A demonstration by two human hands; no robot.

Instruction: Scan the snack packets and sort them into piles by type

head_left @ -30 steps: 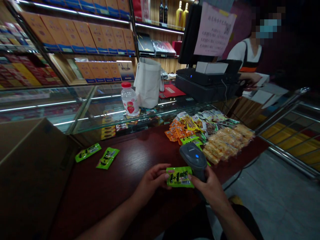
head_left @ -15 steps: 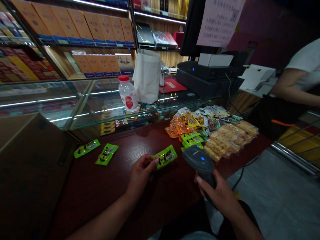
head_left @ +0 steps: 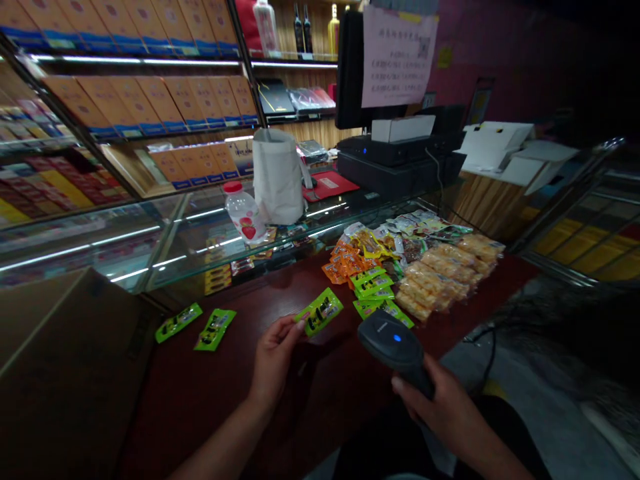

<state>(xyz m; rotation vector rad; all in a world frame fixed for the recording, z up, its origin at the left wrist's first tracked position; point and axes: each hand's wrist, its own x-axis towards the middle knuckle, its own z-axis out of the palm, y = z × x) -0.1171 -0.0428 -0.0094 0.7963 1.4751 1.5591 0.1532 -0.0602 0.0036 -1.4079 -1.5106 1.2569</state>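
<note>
Between its thumb and fingers, my left hand [head_left: 274, 357] pinches a green snack packet [head_left: 321, 312] by its left end, above the dark red table [head_left: 230, 400]. My right hand [head_left: 440, 400] is wrapped round the handle of a barcode scanner [head_left: 393, 341], whose blue light is on. The scanner's head is just right of the held packet, apart from it. Several more green packets [head_left: 374, 288] lie past the scanner, by orange packets [head_left: 345, 262] and bagged pale-brown snacks [head_left: 445, 273]. Two green packets, one of them upright-slanted [head_left: 215, 329], rest at the left.
A cardboard box [head_left: 65, 360] stands at the near left. Behind the table, a glass counter [head_left: 200, 227] bears a bottle with a red cap [head_left: 245, 215], a white bag [head_left: 278, 177] and a black till [head_left: 400, 167] under a monitor. Cables hang at the right.
The view has turned a little to the right and up. The person at the right has gone out of view. My hands keep hold of the packet and scanner.
</note>
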